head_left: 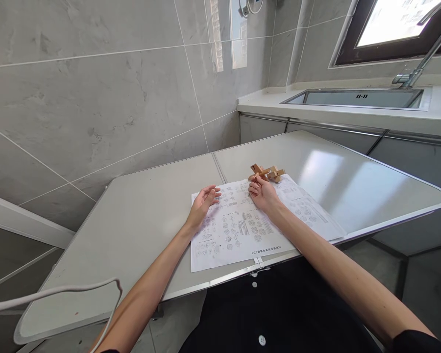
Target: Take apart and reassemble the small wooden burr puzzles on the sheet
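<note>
A printed sheet of paper (213,262) covered in small line drawings lies on the folding table (150,211). At its left edge rests my left hand (203,203), fingers loosely curved and apart, with nothing in them. My right hand (263,195) is over the sheet's far part, its thumb and fingers closed on a notched wooden puzzle piece (265,172). Other small wooden puzzle pieces (276,175) lie close by at the paper's far edge. The fingers hide part of the held piece.
A grey tiled wall (95,113) borders the table's far side. To the right is a counter with a sink (356,98) and a faucet (407,78). A white cable (59,292) crosses the lower left, by my left arm. A seam runs across the tabletop.
</note>
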Demonstrator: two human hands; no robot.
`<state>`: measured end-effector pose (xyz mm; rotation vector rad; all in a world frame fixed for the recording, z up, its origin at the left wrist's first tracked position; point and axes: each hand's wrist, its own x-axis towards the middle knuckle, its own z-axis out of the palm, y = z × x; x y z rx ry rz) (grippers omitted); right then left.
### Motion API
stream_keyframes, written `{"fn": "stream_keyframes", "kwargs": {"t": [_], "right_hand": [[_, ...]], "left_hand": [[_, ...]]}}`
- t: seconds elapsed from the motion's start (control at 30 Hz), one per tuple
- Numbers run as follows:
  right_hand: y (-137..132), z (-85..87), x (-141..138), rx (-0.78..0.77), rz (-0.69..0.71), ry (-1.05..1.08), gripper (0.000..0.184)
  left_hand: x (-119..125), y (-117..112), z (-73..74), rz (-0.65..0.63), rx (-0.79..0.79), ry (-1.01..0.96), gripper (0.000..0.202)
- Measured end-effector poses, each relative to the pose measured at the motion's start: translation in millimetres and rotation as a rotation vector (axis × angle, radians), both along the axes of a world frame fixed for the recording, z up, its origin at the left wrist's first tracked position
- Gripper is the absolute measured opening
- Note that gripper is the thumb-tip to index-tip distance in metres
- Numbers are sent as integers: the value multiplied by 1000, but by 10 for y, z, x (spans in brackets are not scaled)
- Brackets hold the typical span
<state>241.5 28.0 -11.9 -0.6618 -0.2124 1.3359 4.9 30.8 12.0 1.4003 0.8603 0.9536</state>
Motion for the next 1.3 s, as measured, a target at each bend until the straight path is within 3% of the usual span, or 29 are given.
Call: {"fn": "stream_keyframes", "kwargs": {"t": [0.13, 0.9, 1.3], "right_hand": [[15, -24, 19, 15, 19, 135, 17], [87, -117, 70, 8, 22, 94, 18], [64, -45, 119, 42, -9, 192, 15]], "left_hand": [[-8, 8, -10, -4, 1, 5, 49], [-15, 3, -13, -19, 3, 20, 49], [-22, 16, -30, -23, 6, 28, 50]]}}
